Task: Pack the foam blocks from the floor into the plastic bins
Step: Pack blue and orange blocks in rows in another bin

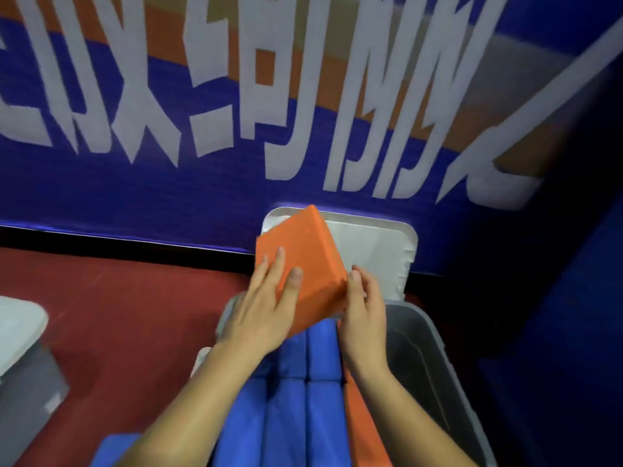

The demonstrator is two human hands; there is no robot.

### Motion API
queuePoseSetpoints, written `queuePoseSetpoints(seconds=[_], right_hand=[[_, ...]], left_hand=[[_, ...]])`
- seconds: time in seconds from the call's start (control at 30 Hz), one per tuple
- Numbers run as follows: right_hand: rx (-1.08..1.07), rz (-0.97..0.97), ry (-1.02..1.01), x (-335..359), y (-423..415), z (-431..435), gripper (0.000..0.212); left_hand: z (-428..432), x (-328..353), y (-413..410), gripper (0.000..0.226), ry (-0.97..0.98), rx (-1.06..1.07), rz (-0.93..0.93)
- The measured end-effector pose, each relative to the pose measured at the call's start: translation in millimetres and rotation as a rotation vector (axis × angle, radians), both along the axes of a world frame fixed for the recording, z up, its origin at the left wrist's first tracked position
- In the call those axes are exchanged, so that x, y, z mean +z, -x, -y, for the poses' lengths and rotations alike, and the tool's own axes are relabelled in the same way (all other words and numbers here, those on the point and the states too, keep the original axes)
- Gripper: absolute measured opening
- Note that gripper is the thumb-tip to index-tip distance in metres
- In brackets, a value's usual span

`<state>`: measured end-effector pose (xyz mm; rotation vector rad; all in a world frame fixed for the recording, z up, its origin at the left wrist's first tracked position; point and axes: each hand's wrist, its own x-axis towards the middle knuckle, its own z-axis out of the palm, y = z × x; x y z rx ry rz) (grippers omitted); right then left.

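I hold an orange foam block (303, 244) tilted above the far end of a grey plastic bin (431, 348). My left hand (266, 308) lies flat on the block's broad face, fingers straight and thumb on the same face. My right hand (364, 318) grips the block's lower right corner, thumb on top and fingers hidden behind it. Inside the bin, several blue foam blocks (320, 365) stand in rows, with another orange block (364, 426) along their right side.
A white lid (377, 251) leans on the blue banner wall behind the bin. A second grey bin (30, 392) with a white lid stands at the left on the red floor (118, 315). A blue block (114, 449) shows at the bottom left.
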<state>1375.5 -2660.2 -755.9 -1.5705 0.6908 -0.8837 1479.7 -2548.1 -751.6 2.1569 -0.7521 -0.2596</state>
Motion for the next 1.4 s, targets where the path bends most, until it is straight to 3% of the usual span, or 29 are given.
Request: queuePoseSetpoints(seconds=[0.2, 0.5, 0.6, 0.7, 0.8, 1.0, 1.1, 1.27, 1.4], right_hand=[[-0.165, -0.083, 0.009, 27.2, 70.1, 73.8, 0.052], [-0.151, -0.393, -0.033, -12.6, 113.3, 138.4, 0.061], [-0.133, -0.472, -0.074, -44.0, 108.1, 149.5, 0.057], [-0.074, -0.546, -0.096, -75.6, 93.0, 161.3, 0.054], [-0.030, -0.594, -0.120, -109.3, 77.4, 170.7, 0.052], [0.030, -0.648, -0.165, -159.7, 52.8, 188.7, 0.051], [0.047, -0.708, -0.191, -182.7, 47.7, 191.9, 0.049], [0.049, -0.713, -0.167, -201.7, 42.8, 195.2, 0.050], [0.056, -0.778, -0.026, -189.8, 46.6, 187.4, 0.053]], left_hand=[[91.9, 1.8, 79.3, 0.082, -0.032, -0.305, -0.102], [158.3, -17.7, 120.0, 0.066, -0.140, -0.437, -0.080], [171.2, -50.2, 117.1, 0.066, -0.198, -0.387, -0.024], [187.2, -84.7, 113.6, 0.102, -0.300, -0.274, 0.147], [198.4, -119.9, 102.6, 0.122, -0.435, -0.225, 0.135], [212.1, -190.0, 81.3, 0.078, -0.483, -0.165, 0.185], [210.3, -208.5, 79.6, 0.074, -0.456, -0.160, 0.290], [213.8, -216.8, 76.3, 0.076, -0.480, -0.174, 0.295], [208.9, -205.1, 73.3, 0.085, -0.449, -0.156, 0.289]])
